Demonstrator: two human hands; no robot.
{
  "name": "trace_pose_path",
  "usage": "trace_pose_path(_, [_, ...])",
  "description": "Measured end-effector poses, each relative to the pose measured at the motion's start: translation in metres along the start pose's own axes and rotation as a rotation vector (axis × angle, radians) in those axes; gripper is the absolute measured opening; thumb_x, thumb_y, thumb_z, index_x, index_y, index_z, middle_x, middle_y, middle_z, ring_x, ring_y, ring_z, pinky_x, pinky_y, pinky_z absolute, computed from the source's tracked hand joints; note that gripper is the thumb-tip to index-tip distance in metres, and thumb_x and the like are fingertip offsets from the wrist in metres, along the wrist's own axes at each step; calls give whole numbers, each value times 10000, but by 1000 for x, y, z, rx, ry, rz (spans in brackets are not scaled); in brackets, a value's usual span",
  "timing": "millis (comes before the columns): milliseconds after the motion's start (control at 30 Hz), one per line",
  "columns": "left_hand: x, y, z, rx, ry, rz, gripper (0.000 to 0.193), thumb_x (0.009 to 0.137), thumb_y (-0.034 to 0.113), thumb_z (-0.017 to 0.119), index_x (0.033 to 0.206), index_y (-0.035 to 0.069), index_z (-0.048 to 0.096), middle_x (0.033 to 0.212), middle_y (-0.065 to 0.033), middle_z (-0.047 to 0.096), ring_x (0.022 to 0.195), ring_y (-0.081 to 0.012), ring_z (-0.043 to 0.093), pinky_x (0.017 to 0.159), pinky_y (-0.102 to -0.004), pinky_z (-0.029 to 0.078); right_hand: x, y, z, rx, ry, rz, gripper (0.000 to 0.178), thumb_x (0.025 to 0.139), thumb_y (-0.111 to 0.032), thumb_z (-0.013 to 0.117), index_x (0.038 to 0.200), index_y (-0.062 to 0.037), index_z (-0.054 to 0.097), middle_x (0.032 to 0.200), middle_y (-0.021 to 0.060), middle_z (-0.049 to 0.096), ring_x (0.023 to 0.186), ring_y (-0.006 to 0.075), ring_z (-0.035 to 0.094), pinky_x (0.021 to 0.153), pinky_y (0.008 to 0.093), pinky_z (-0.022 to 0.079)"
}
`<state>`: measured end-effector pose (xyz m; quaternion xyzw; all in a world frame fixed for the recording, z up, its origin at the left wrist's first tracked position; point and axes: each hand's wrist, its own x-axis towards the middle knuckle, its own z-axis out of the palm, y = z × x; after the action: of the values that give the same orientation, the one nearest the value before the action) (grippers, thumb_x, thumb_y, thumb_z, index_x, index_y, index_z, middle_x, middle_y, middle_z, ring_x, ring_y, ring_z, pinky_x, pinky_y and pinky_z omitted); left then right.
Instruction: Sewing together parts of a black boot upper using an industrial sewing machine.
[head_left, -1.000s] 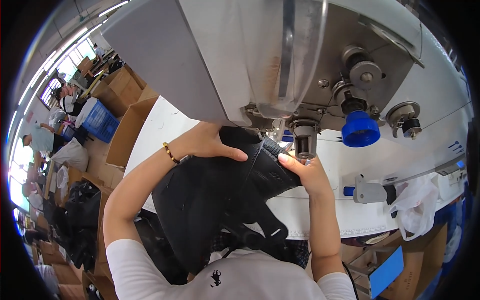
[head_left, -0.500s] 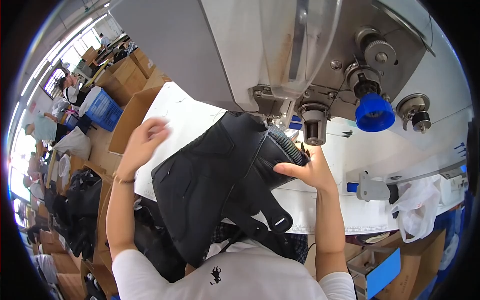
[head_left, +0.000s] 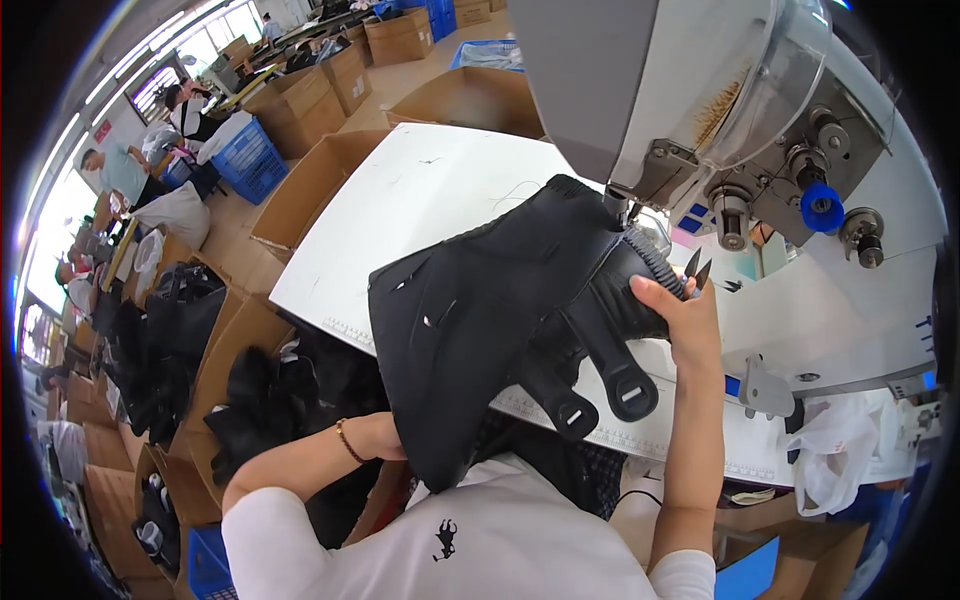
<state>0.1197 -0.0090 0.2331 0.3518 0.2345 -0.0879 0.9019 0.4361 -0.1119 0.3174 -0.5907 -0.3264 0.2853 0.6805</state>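
Note:
A black padded sewn piece (head_left: 480,290) with two rounded strap tabs (head_left: 632,392) is draped over the white sewing machine table and hangs off its near edge. Its far corner lies under the needle area of the sewing machine (head_left: 610,195). My right hand (head_left: 692,318) is closed on its right edge, thumb on top, beside a ribbed strip (head_left: 652,260). Dark pointed blades (head_left: 698,270), seemingly of thread snips, stick out of that hand. Low on the left, my left hand (head_left: 380,437) reaches behind the hanging part of the piece, and its fingers are hidden.
Left of the table (head_left: 400,200) stands a cardboard box (head_left: 235,350) with black pieces in it. More boxes and a blue crate (head_left: 245,160) stand farther off, near people at work. A white plastic bag (head_left: 835,460) hangs at the right.
My left hand has dropped from above the table to behind the piece's lower left edge. The view has shifted, with the machine now farther right. My right hand keeps its hold.

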Motion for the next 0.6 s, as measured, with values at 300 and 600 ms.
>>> trace_pose_path(300, [12, -6, 15, 178, 95, 72, 390, 869, 153, 503, 1221, 5, 425, 1174, -88, 503, 1012, -173, 513, 831, -287, 438, 1, -36, 3, -125, -94, 67, 307, 669, -153, 729, 854, 48, 588, 756, 74, 616, 630, 113, 586, 591, 220, 470])
trace_pose_path(600, [22, -3, 21, 639, 105, 1, 368, 879, 115, 466, 1220, -15, 418, 1193, -116, 488, 1066, -187, 489, 880, -314, 417, 31, -14, -32, -590, -369, -127, 420, 600, -268, 768, 509, -56, 418, 493, -50, 360, 475, 48, 315, 430, 249, 268])
